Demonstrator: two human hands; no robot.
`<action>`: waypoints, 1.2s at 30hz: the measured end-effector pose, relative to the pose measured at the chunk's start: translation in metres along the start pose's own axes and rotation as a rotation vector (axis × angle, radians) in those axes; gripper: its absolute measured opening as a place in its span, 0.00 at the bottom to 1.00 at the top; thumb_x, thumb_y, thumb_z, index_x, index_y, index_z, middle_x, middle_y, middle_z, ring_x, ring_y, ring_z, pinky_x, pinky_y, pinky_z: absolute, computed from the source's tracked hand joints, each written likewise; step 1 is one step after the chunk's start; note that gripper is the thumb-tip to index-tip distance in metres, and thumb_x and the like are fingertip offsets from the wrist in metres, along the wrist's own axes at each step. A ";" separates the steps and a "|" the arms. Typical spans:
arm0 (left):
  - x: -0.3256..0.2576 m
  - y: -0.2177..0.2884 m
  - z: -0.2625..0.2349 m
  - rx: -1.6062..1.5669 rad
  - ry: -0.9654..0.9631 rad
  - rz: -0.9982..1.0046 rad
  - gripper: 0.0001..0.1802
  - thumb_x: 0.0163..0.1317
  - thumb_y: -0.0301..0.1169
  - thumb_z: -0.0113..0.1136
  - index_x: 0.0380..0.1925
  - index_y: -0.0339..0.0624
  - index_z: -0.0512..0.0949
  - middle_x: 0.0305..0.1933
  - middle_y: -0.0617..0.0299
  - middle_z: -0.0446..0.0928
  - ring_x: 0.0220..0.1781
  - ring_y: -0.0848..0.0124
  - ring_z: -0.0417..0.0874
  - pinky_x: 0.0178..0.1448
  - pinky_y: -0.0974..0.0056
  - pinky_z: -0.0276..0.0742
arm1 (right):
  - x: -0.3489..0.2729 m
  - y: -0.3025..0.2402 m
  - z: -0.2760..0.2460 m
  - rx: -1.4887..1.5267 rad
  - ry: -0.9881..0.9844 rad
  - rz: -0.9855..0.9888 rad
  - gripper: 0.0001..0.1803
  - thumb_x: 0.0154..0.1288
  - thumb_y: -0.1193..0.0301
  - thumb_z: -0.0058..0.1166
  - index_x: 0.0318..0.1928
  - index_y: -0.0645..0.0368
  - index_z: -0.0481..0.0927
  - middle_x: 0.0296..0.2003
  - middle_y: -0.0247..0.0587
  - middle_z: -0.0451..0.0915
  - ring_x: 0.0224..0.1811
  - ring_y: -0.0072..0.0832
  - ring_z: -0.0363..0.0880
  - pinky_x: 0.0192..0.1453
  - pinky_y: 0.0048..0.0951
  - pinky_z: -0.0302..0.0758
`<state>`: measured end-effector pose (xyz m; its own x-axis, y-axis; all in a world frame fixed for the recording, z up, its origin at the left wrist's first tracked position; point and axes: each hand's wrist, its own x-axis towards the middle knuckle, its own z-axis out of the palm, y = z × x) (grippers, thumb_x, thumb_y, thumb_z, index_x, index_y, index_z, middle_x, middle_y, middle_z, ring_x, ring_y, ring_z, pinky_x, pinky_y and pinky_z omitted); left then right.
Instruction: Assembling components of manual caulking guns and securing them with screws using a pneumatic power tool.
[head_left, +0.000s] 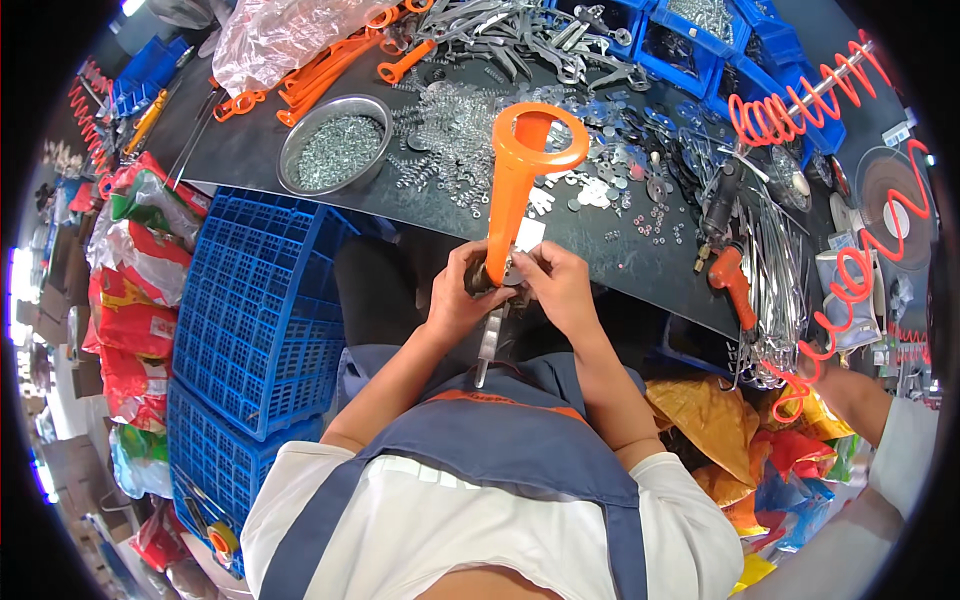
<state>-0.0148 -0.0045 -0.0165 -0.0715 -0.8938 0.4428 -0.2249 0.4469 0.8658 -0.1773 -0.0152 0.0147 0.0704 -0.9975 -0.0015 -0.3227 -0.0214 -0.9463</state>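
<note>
An orange metal tool body (512,200) with a wide ring at its top stands upright in front of my chest. My left hand (458,298) is wrapped round its lower end. There, my right hand (562,288) has its thumb and fingers pinched together; a small piece at its fingertips is too hidden to name. A flat silver metal bar (490,348) points down from between the hands toward my apron. Beyond the hands, loose coil springs (450,135) and small discs (600,180) lie spread over the dark table (420,202).
A steel bowl (286,165) of small metal parts stands near the table edge. Orange handles (335,70), metal levers (500,35) and blue bins (680,50) lie farther back. A red-handled air tool (735,285) rests at right, near another person's arm (845,395). Blue crates (250,300) stand left.
</note>
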 end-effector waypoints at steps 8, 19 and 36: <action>0.006 -0.007 -0.009 0.061 -0.082 0.215 0.25 0.38 0.22 0.75 0.38 0.39 0.74 0.53 0.51 0.75 0.53 0.57 0.79 0.55 0.61 0.75 | -0.008 -0.016 0.008 -0.560 0.113 -0.150 0.17 0.59 0.61 0.59 0.27 0.63 0.71 0.21 0.51 0.77 0.23 0.48 0.77 0.27 0.41 0.71; 0.021 0.012 -0.020 0.126 -0.117 0.227 0.27 0.37 0.24 0.74 0.40 0.41 0.72 0.54 0.48 0.74 0.54 0.54 0.77 0.56 0.58 0.74 | -0.023 -0.010 -0.029 -0.335 0.224 -0.118 0.16 0.60 0.61 0.58 0.37 0.62 0.73 0.24 0.48 0.77 0.26 0.46 0.78 0.30 0.40 0.72; 0.190 -0.087 -0.198 0.763 -0.181 -0.505 0.14 0.47 0.33 0.66 0.33 0.39 0.81 0.33 0.51 0.81 0.38 0.71 0.82 0.39 0.62 0.75 | -0.045 0.081 -0.308 -1.119 0.405 0.194 0.23 0.41 0.71 0.61 0.40 0.69 0.74 0.36 0.60 0.79 0.41 0.53 0.78 0.46 0.44 0.75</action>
<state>0.1840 -0.2055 0.0388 0.0729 -0.9964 -0.0432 -0.8436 -0.0847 0.5302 -0.4969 0.0072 0.0377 -0.3064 -0.9349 0.1788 -0.9488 0.2847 -0.1370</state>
